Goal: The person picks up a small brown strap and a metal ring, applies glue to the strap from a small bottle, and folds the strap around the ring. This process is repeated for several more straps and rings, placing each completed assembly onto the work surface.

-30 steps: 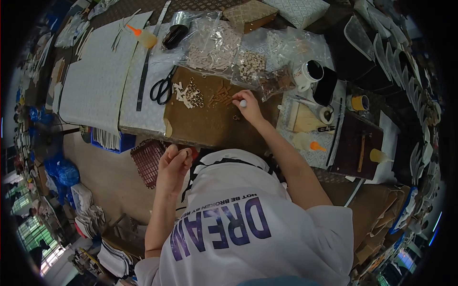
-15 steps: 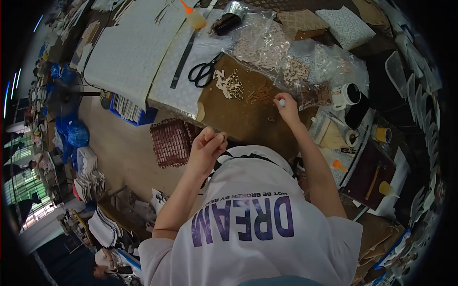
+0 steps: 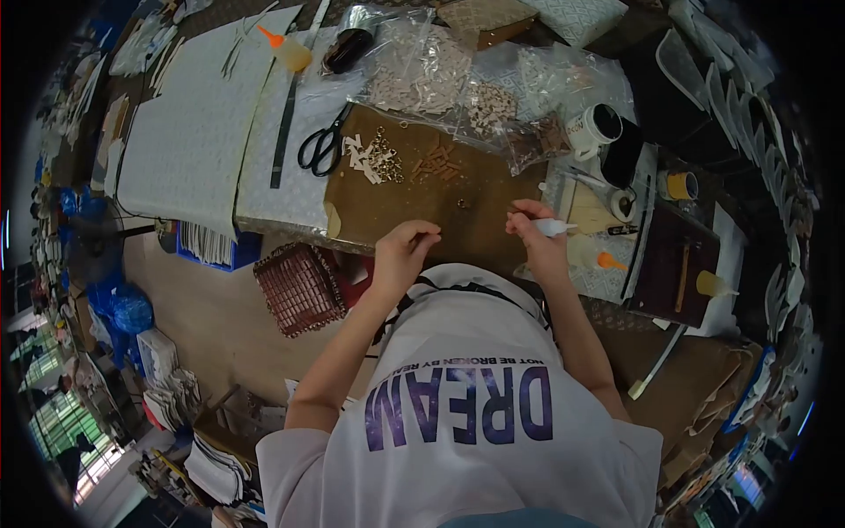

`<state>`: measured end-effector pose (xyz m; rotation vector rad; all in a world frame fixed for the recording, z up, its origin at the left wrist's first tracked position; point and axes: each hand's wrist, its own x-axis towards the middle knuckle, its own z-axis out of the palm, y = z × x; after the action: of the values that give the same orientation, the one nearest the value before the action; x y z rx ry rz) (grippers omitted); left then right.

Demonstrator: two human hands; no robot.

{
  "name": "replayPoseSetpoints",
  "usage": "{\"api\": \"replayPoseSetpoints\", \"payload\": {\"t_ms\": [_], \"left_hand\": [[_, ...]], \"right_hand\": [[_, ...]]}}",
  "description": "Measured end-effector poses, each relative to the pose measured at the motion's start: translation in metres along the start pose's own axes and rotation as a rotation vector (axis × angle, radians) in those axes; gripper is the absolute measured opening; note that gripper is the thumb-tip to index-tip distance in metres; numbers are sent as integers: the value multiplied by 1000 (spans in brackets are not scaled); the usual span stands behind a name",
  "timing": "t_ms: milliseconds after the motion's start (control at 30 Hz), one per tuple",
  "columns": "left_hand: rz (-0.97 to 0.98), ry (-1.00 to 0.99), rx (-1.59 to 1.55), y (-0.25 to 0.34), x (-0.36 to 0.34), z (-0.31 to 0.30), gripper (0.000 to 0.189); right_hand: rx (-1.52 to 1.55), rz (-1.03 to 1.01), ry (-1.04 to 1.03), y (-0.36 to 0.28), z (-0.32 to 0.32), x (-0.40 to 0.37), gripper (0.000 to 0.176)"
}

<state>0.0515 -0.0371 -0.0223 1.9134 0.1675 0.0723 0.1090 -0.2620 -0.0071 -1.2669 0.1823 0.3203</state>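
My right grip (image 3: 535, 242) was closed round a small white squeeze bottle (image 3: 554, 228), pinching it between thumb and fingers. Its tip pointed sideways and clear of the work, probably so nothing dripped. My left grip (image 3: 403, 251) was just across from it, fingertips pressed together. Whether they held some tiny piece I could not tell. Both hung low over the near edge of the flat brown sheet (image 3: 414, 211), close to my chest, I think for a steady hold. A small metal ring (image 3: 463, 203) lay alone on the sheet between them. Beyond it sat a scatter of small tan pieces (image 3: 436, 165) and a heap of brass bits with white strips (image 3: 374, 161), seemingly kept within reach. Black-handled scissors (image 3: 321, 145) lay at the sheet's far corner, and a brown woven basket (image 3: 299, 289) stood below its edge.
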Motion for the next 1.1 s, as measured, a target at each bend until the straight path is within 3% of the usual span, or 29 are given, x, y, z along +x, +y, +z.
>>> {"api": "replayPoseSetpoints", "payload": {"t_ms": [100,200,300,367,600,700,800,867,967,1100], "left_hand": [[-53,-21,96,-72,17,34,11],[-74,-22,160,-103,32,47,14],[43,241,368,-108,55,27,13],[43,305,396,-109,74,9,13],[-11,-69,613,-111,110,-8,16],[42,11,769,-114,110,-5,15],[-319,-30,117,-60,94,-7,15],[-451,-150,-684,-23,76,-3,18],[-524,-213,-808,48,46,-5,19],[-484,-241,-835,73,33,-8,18]], "right_hand": [[-25,2,32,-5,0,-17,19],[-89,-26,68,-13,-2,-28,19],[-88,-12,85,-20,-2,-33,18],[-80,1,82,-22,-3,-35,18],[-42,40,68,-23,15,-27,19],[-11,58,68,-25,23,-23,19],[-7,73,42,-27,30,-17,20],[-9,97,7,-29,33,-15,20],[-46,96,-34,-36,42,-13,22],[-28,123,-116,-42,45,-13,22]]}}
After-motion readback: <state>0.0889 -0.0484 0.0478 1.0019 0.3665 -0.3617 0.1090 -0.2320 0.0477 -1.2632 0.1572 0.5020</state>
